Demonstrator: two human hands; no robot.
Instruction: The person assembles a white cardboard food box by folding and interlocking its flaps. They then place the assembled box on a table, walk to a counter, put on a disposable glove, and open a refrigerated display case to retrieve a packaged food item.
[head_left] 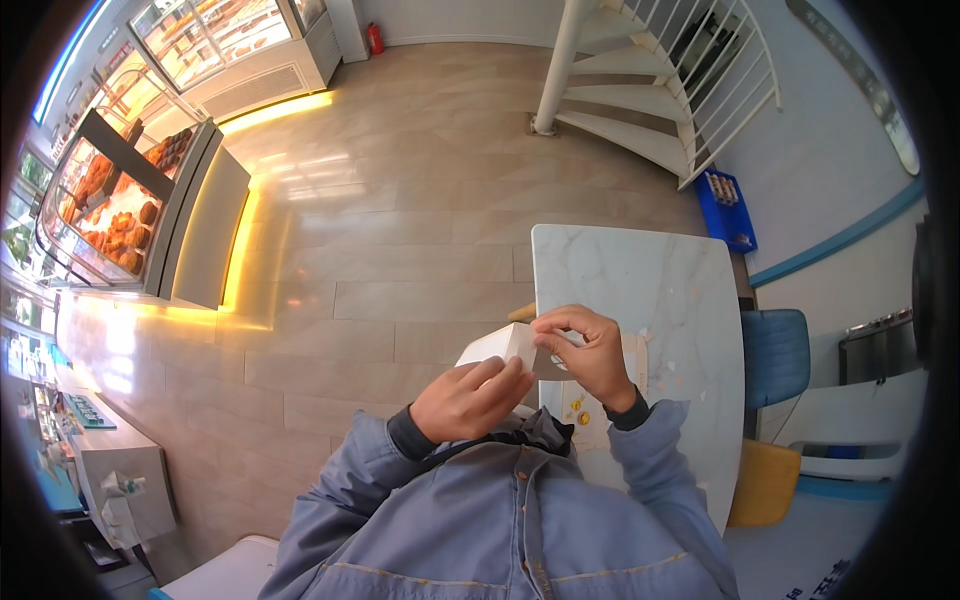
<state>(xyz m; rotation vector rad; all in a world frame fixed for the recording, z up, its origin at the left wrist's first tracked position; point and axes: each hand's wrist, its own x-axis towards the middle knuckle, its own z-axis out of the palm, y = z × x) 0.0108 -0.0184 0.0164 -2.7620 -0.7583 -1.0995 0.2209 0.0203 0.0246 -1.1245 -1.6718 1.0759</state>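
A small white box (492, 346), which looks like light card, is held in front of my chest, near the left edge of the marble-look table (640, 265). My left hand (468, 400) is closed round its near side, fingers over the front face. At the box's right end, my right hand (592, 352) has its thumb and forefinger pinched together. A small pale bit shows under that thumb, too small to name. Below the right hand, a few small yellow pieces (577, 410) lie on the table, and a flat light-brown sheet (635, 352) lies beside them.
Right of the table stand a blue chair (775, 357) and a yellow chair (765, 485). A blue crate (727, 212) sits by the wall, near the white spiral stairs (625, 105). To the left are a lit bread display case (130, 215) and a counter (120, 480).
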